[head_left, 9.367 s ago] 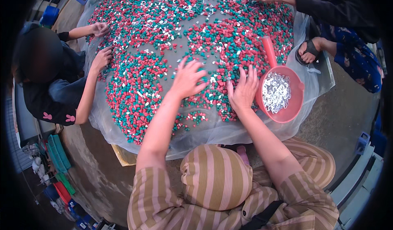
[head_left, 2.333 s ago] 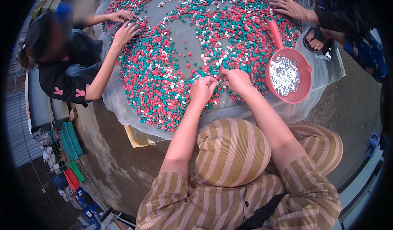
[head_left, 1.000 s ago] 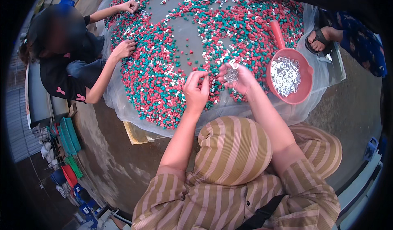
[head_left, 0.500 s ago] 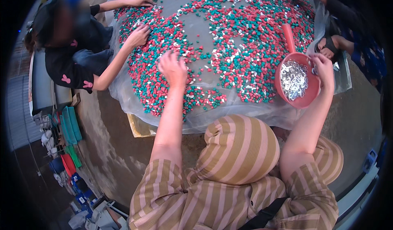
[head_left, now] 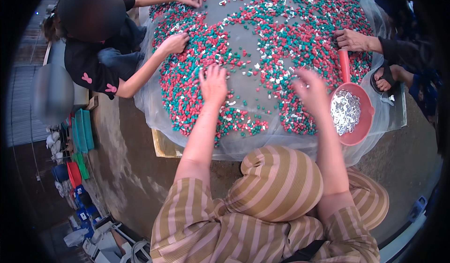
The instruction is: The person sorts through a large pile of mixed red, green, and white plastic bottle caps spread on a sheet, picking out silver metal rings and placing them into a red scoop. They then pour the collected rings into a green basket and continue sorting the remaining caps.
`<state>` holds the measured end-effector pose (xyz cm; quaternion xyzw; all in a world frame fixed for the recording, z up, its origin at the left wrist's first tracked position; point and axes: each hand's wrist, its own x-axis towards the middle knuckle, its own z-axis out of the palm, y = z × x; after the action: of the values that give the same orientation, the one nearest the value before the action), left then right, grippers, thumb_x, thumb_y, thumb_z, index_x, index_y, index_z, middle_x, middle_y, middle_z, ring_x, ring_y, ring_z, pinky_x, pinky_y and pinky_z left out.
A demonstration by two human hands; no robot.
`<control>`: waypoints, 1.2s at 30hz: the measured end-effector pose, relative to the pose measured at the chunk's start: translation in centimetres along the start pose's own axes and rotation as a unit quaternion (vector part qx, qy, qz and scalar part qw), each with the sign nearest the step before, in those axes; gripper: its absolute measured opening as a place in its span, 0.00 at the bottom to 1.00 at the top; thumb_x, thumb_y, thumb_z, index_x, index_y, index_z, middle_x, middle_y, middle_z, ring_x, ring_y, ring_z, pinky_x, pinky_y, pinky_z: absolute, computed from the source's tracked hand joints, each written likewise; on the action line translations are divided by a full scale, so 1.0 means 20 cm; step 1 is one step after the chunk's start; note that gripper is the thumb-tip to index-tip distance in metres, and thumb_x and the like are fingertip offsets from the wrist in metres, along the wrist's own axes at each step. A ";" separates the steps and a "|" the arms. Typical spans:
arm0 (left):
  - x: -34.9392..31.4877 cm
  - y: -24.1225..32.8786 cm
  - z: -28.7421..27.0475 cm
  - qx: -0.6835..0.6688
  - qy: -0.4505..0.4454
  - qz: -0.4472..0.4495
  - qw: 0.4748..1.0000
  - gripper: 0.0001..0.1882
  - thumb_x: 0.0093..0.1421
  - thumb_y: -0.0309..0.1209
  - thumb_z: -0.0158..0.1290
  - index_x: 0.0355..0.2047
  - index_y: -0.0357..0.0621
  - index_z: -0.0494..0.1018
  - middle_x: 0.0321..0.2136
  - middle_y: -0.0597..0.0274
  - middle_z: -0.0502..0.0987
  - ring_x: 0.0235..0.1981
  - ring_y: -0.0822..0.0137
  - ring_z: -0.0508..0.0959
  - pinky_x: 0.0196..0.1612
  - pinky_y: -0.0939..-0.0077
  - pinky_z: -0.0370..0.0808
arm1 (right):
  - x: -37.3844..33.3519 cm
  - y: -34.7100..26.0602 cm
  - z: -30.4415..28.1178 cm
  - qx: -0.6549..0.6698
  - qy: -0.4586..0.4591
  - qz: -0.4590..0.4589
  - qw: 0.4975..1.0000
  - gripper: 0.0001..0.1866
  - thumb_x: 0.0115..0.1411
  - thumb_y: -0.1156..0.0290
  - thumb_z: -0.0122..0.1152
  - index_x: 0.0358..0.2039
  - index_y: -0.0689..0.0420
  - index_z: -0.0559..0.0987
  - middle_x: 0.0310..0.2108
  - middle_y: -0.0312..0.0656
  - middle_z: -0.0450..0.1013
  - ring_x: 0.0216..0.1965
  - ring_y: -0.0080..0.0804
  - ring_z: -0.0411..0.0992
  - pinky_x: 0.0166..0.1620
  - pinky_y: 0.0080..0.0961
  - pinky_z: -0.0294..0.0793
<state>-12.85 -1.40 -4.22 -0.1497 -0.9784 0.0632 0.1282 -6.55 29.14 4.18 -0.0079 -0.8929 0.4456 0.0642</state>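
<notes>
Two bare hands reach in over the near edge of the table (head_left: pixel 238 37), whose grey top is strewn with small red and green pieces (head_left: pixel 187 94) and scattered white ones. The left hand (head_left: pixel 214 86) is palm down on the pieces, in from the near edge and left of the middle; its fingers are spread, the grip open, with nothing seen clasped in it. The right hand (head_left: pixel 311 93) is blurred, fingers partly bent, over the pieces toward the right edge, and I cannot tell whether its grip is closed or holds anything. Just beside the right forearm, by the near right corner, sits a pink dipper (head_left: pixel 364 127), its handle pointing toward the far edge and its bowl holding a heap of white loops (head_left: pixel 345 112). A translucent sheet (head_left: pixel 281 143) hangs over the near edge, and the yellowish near left corner shows from beneath it. At the left edge a person in black (head_left: pixel 89 66) has one hand on the pieces and the other farther along toward the far edge. At the right edge another person's hand (head_left: pixel 352 40) is among the pieces, just beside the tip of the dipper's handle, with a sandalled foot (head_left: pixel 383 82) nearer the near right corner
</notes>
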 end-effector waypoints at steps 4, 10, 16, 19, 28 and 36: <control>0.16 -0.03 -0.04 -0.018 -0.006 -0.130 0.991 0.17 0.51 0.37 0.57 0.41 0.50 0.72 0.51 0.56 0.66 0.56 0.59 0.62 0.56 0.51 0.55 | -0.13 0.06 0.43 0.041 -0.182 -0.117 0.975 0.20 0.56 0.67 0.56 0.50 0.53 0.71 0.53 0.48 0.66 0.56 0.45 0.62 0.59 0.38 0.60; 0.30 0.16 0.03 -0.167 0.022 0.056 0.984 0.17 0.52 0.38 0.56 0.41 0.47 0.71 0.48 0.53 0.66 0.53 0.55 0.63 0.56 0.53 0.57 | -0.05 0.19 0.45 -0.275 -0.014 -0.032 0.961 0.24 0.58 0.61 0.53 0.55 0.51 0.67 0.61 0.43 0.55 0.65 0.40 0.47 0.62 0.47 0.50; 0.81 0.21 0.23 -0.233 0.042 -0.097 0.967 0.26 0.54 0.46 0.53 0.50 0.49 0.67 0.53 0.51 0.63 0.58 0.51 0.58 0.59 0.52 0.52 | 0.01 0.26 0.46 -0.339 0.018 0.068 0.938 0.28 0.59 0.54 0.48 0.57 0.53 0.64 0.63 0.42 0.51 0.66 0.40 0.44 0.63 0.57 0.38; 1.12 0.20 0.37 -0.227 0.036 -0.209 0.951 0.38 0.51 0.57 0.51 0.59 0.55 0.59 0.60 0.49 0.55 0.63 0.48 0.50 0.62 0.46 0.45 | 0.02 0.22 0.48 -0.328 0.000 0.081 0.941 0.32 0.57 0.50 0.48 0.58 0.56 0.63 0.64 0.42 0.49 0.66 0.42 0.42 0.62 0.61 0.33; 1.54 0.76 0.29 -0.233 -0.035 -0.048 0.971 0.45 0.41 0.71 0.49 0.60 0.76 0.56 0.65 0.55 0.46 0.65 0.43 0.43 0.59 0.30 0.42 | 0.03 0.23 0.50 -0.338 -0.020 0.097 0.936 0.36 0.54 0.48 0.52 0.59 0.56 0.63 0.65 0.43 0.46 0.67 0.43 0.39 0.61 0.64 0.31; 1.45 0.81 0.35 -0.210 0.062 -0.005 0.976 0.16 0.51 0.43 0.55 0.41 0.58 0.75 0.44 0.66 0.72 0.50 0.57 0.67 0.49 0.53 0.65 | 0.03 0.24 0.51 -0.333 -0.013 0.092 0.938 0.35 0.54 0.49 0.51 0.58 0.55 0.63 0.65 0.42 0.46 0.67 0.42 0.39 0.62 0.62 0.30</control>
<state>-36.92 22.28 -6.84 -0.1723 -0.9606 -0.1538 0.1547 -8.67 23.97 -5.74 -0.1045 -0.9864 0.1266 0.0049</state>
